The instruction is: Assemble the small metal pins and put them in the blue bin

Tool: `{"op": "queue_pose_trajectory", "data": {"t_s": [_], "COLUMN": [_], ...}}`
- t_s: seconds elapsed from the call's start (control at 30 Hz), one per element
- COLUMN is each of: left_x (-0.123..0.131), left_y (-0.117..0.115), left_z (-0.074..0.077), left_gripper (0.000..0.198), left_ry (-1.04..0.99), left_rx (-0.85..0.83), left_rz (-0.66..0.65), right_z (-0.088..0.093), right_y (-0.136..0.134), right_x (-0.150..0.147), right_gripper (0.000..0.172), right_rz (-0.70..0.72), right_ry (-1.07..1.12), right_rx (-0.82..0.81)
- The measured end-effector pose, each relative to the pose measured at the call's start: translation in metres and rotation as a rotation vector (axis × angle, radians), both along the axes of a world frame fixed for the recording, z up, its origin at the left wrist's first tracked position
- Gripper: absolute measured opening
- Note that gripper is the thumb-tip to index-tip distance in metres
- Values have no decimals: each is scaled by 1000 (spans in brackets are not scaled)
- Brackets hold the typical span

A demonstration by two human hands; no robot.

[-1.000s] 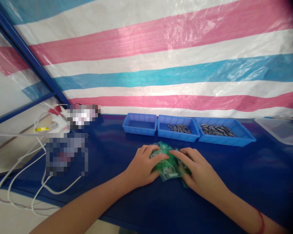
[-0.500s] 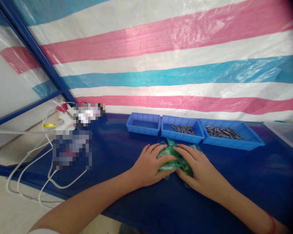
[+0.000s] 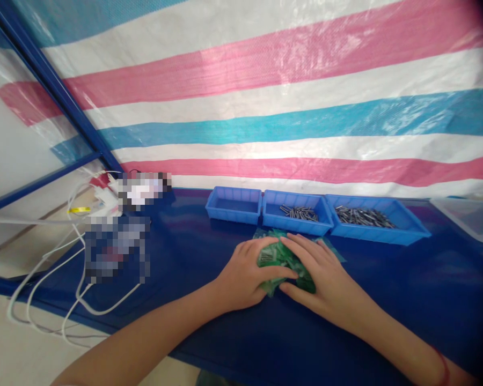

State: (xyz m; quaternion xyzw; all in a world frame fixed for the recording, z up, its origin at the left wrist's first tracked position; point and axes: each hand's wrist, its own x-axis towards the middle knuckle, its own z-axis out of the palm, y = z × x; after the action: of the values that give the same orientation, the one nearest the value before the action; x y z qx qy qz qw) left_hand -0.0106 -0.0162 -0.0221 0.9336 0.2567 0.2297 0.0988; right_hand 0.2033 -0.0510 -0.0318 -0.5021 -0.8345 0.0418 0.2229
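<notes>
Green plastic bags (image 3: pixel 284 256), crumpled together in a bundle, lie on the blue table between my hands. Small metal pieces show through the film on the left side. My left hand (image 3: pixel 247 273) is wrapped round the left part, its thumb across the front. From the right, my right hand (image 3: pixel 322 273) grips the bundle, fingers over the top and thumb low in front. How many bags there are, I cannot tell, as the fingers cover much of them.
Behind the hands stand three blue bins: a bare left one (image 3: pixel 234 213), a middle one (image 3: pixel 298 222) with some metal pins, and a right one (image 3: pixel 380 231) with more. A clear plastic container (image 3: pixel 467 220) sits far right. White cables (image 3: pixel 80 268) and a power strip (image 3: pixel 104 198) occupy the left.
My fingers have shifted on the green bags; my left thumb reaches further right across them. The bundle looks more bunched, and metal pieces show more plainly. The view has moved slightly.
</notes>
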Motion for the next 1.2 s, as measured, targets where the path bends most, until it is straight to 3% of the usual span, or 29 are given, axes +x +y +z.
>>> {"op": "queue_pose_trajectory", "data": {"t_s": [0.17, 0.27, 0.5, 0.73, 0.87, 1.07, 1.2], "left_x": [1, 0, 0, -1, -6, -6, -3], "left_y": [-1, -1, -3, -2, 0, -2, -3], "left_z": [6, 5, -2, 2, 3, 5, 5], "left_gripper": [43, 58, 59, 62, 79, 70, 59], "left_ry": [-6, 11, 1, 4, 38, 55, 7], "left_rx": [-6, -16, -13, -75, -125, -113, -53], "left_rz": [16, 46, 148, 175, 107, 79, 39], "right_z": [1, -4, -13, -9, -7, -7, -11], "right_y": [0, -1, -6, -8, -9, -11, -9], "right_x": [1, 1, -5, -9, -9, -11, -12], "right_gripper": [61, 64, 57, 43, 48, 65, 57], "right_rz": [20, -70, -161, -202, -201, -108, -74], "right_ry": [23, -41, -190, -153, -119, -123, -160], "right_rx": [-38, -7, 94, 136, 110, 142, 90]}}
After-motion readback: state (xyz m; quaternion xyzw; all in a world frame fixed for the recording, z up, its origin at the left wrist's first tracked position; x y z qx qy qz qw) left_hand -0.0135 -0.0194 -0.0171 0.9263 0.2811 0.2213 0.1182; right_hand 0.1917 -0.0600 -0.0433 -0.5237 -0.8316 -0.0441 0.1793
